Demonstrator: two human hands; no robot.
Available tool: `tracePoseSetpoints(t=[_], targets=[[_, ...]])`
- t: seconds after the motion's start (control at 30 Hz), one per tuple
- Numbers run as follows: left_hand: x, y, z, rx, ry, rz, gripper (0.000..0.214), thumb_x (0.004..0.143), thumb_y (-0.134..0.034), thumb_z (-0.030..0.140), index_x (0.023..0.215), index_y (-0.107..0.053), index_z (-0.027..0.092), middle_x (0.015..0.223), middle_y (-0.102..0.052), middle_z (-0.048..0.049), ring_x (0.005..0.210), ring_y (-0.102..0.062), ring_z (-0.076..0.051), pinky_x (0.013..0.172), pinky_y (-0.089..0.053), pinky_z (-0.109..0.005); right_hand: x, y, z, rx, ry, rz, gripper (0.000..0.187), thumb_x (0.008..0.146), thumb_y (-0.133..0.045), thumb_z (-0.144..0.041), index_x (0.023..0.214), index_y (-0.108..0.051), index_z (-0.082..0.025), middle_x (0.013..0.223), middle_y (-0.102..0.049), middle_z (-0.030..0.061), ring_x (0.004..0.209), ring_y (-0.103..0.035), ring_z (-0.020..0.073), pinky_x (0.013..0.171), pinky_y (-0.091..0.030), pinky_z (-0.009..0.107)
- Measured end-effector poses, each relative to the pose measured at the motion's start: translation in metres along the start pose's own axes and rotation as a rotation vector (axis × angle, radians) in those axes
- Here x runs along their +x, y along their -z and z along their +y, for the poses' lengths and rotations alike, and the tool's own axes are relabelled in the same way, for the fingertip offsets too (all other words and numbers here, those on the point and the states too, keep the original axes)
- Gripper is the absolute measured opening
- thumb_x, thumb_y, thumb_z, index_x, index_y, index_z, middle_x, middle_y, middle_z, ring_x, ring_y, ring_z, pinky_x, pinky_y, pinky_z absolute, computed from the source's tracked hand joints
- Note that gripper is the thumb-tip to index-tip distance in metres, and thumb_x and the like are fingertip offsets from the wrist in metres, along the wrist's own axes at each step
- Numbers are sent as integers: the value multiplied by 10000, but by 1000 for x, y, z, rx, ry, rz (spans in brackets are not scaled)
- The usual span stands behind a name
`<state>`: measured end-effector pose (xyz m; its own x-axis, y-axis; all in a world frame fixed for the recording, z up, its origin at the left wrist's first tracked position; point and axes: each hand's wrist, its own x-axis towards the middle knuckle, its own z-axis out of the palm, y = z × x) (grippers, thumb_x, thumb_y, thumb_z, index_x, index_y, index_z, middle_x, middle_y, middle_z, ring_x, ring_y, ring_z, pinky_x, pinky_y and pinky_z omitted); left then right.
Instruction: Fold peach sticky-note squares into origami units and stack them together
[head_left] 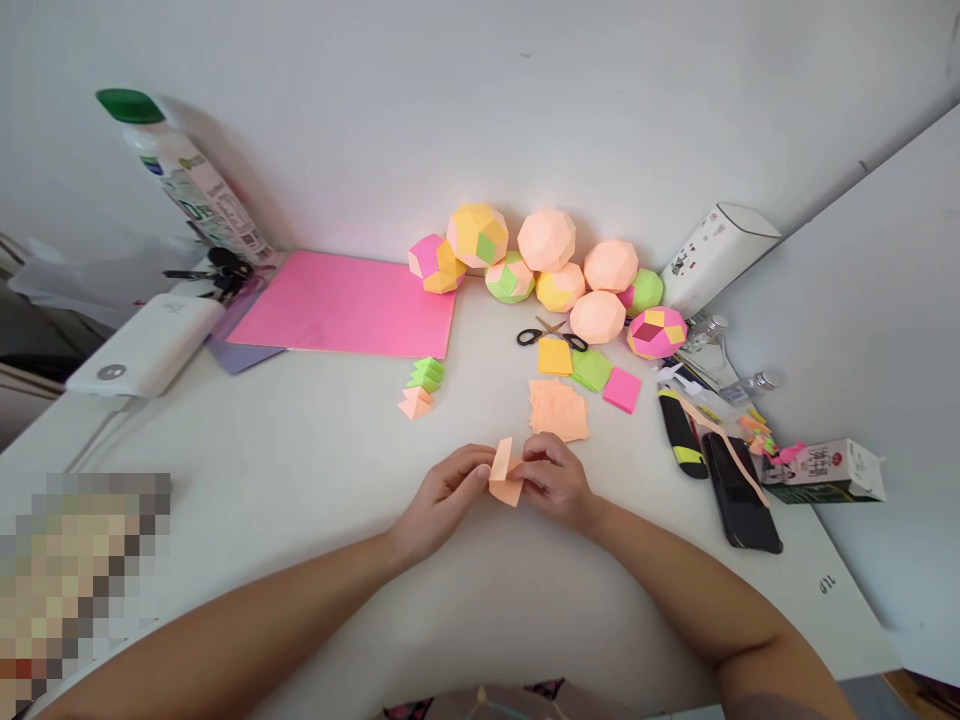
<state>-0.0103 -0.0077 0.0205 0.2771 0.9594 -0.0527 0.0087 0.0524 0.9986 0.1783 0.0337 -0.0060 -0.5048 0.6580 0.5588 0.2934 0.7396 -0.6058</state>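
Observation:
A small peach paper piece (504,472), partly folded with a flap standing up, is held over the near middle of the table. My left hand (448,490) pinches its left side between thumb and fingers. On the right side, my right hand (559,480) has its fingers closed on the same paper. Just beyond my right hand lies a stack of peach paper squares (559,408). Yellow (555,356), green (592,369) and pink paper squares (622,389) lie behind it. Folded green paper units (427,374) and peach units (416,402) sit in a row farther left.
Several faceted paper balls (546,240) are piled against the wall. Black-handled scissors (553,334) lie before them. A pink sheet (345,305), white power bank (146,345) and green-capped bottle (187,180) are left; a utility knife (682,435), phone (741,490) and carton (825,472) are right.

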Motion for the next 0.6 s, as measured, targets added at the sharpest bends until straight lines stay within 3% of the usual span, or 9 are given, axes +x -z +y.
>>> tracePoseSetpoints(t=[0.2, 0.33, 0.47, 0.6], targets=[[-1, 0, 1, -49, -16, -79, 279, 873, -452, 352, 1056, -621, 225, 1072, -602, -75, 982, -542, -246, 855, -439, -338, 0, -2, 2, -16, 88, 81, 162, 782, -536, -64, 840, -602, -200, 744, -429, 21, 603, -441, 124, 509, -400, 256], [0, -4, 1, 13, 136, 26, 241, 879, -439, 358, 813, -613, 205, 807, -607, -28, 767, -552, -186, 695, -446, -281, 1, -2, 2, 18, 103, 40, 194, 793, -517, -57, 860, -624, -204, 767, -418, 23, 619, -438, 123, 506, -397, 253], [2, -4, -1, -72, 242, 28, 329, 891, -399, 421, 714, -556, 193, 656, -615, 0, 628, -568, -158, 633, -453, -272, 4, 1, 2, 135, 25, -36, 79, 828, -587, -208, 822, -666, -200, 868, -419, 54, 720, -475, 143, 516, -423, 254], [4, -4, -3, -146, 301, -15, 327, 879, -413, 470, 776, -541, 187, 626, -642, -1, 557, -587, -153, 576, -473, -276, 9, 3, 3, 306, -68, -127, 197, 845, -587, -355, 797, -677, -187, 964, -480, 84, 773, -513, 152, 598, -481, 290]])
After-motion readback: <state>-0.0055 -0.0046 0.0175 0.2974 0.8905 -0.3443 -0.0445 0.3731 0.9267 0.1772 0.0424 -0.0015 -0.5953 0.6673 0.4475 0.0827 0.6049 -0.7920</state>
